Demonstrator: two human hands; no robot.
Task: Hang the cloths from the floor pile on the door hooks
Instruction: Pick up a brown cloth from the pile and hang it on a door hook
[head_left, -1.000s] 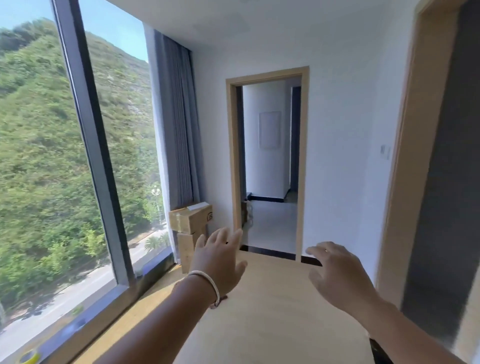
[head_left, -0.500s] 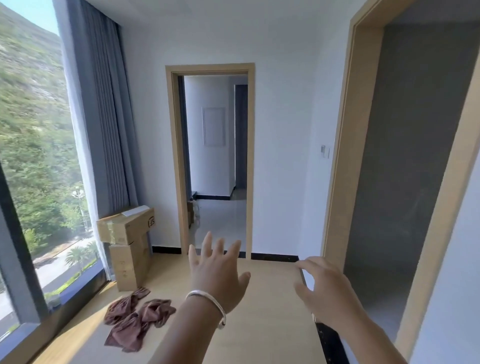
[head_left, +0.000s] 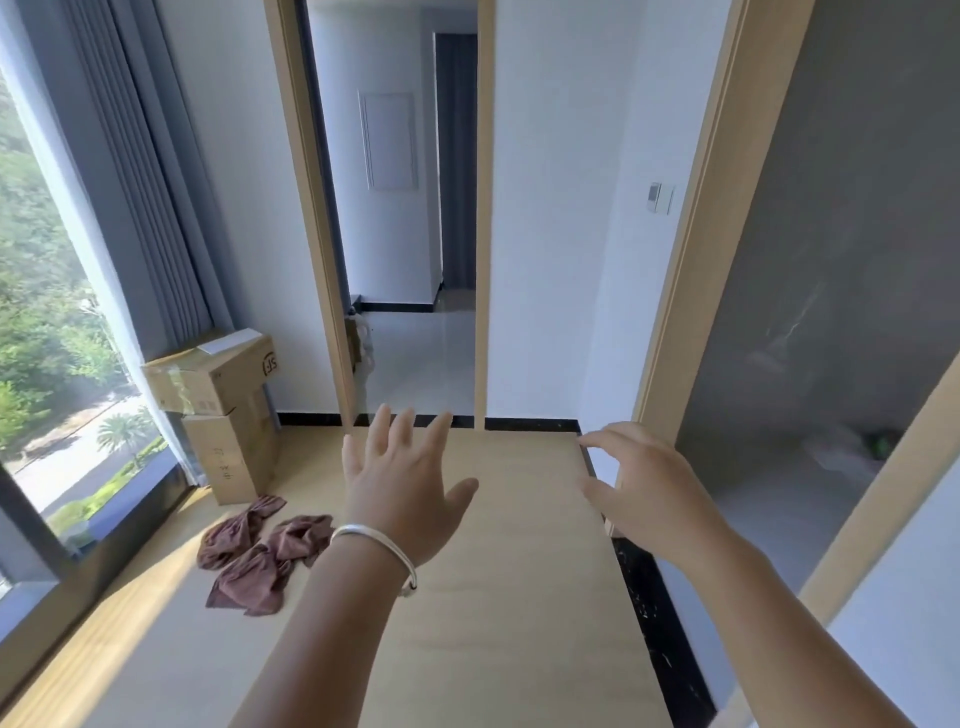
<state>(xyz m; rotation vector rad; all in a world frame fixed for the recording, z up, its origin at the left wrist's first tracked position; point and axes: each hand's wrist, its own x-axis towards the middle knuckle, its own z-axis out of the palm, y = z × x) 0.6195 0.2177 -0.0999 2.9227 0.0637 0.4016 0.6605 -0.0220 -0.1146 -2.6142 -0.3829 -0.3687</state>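
Both arms reached forward over the floor (head_left: 493, 597), and neither of the hands held anything. The left hand (head_left: 402, 488) was spread wide, fingers straight and apart, with a bangle (head_left: 376, 543) round its wrist. The right hand (head_left: 644, 483) hung with fingers loosely bent and apart, near the right edge of the floor, where a dark strip (head_left: 649, 597) ran along the wall.

The cloths (head_left: 260, 551), reddish brown and crumpled, lay in a small pile on the floor toward its left edge, to the left of the left wrist and apart from it. Just beyond the pile two boxes (head_left: 223, 415) stood stacked in the far left corner, the upper one set askew on the lower, beside a grey curtain (head_left: 135, 171) and a window (head_left: 47, 338) showing trees and a road.

At the far edge an open doorway (head_left: 410, 218) led into another room with a pale floor. On the right a second doorway (head_left: 810, 291) opened on a dim grey space, with a switch (head_left: 658, 197) on the wall between the two
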